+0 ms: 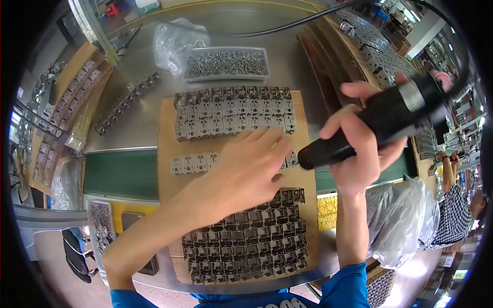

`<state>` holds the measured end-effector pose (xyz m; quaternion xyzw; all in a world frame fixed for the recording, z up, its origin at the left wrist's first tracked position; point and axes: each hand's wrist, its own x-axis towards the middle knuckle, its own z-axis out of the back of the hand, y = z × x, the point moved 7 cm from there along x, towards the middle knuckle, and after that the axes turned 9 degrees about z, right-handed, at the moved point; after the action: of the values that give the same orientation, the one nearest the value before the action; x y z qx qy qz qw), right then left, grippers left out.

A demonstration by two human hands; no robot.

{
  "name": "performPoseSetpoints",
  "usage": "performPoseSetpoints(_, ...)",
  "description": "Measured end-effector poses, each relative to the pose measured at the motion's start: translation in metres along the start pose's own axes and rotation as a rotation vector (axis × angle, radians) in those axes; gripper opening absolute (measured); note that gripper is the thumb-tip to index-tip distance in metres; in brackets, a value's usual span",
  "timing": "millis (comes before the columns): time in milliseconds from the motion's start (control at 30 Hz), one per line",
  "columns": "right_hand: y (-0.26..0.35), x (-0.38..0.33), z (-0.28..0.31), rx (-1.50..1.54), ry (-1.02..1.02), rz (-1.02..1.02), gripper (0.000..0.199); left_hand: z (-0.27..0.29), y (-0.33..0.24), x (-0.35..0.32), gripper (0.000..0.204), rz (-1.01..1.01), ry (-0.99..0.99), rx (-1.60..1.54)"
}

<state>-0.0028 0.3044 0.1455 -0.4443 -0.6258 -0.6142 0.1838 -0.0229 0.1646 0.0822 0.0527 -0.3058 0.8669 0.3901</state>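
My left hand [246, 167] lies flat, fingers spread, on a short row of grey metal socket parts [190, 163] in the middle of a brown cardboard sheet [167, 133]. My right hand [359, 149] grips a black electric screwdriver [380, 123], tilted with its tip end pointing down left toward my left hand's fingertips. A block of grey parts [233, 113] fills the far end of the sheet. Darker parts [246, 241] fill the near end.
A clear tray of screws [226, 64] and a plastic bag [174, 43] sit beyond the sheet. A green conveyor belt [120, 172] runs under it. More parts lie on cardboard at right [370, 46] and left [126, 102]. Another person [454, 205] stands at right.
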Motion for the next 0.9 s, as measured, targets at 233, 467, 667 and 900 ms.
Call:
performPoseSetpoints(233, 0.004, -0.013, -0.006, -0.269, -0.038, 0.118, 0.081, -0.044, 0.025, 0.003, 0.032, 0.058, 0.115, 0.003)
performPoseSetpoints(467, -0.009, -0.027, -0.009, -0.267, 0.144, 0.176, 0.088, -0.046, 0.025, 0.002, 0.027, 0.024, 0.018, 0.029)
performPoseSetpoints(667, -0.01, -0.028, -0.011, -0.267, 0.177, 0.164, 0.086, -0.047, 0.028, 0.0, 0.026, 0.045, 0.037, -0.006)
performPoseSetpoints(900, -0.01, -0.026, -0.013, -0.272, 0.197, 0.162, 0.085, -0.047, 0.027, 0.001, 0.03, 0.03, 0.041, -0.024)
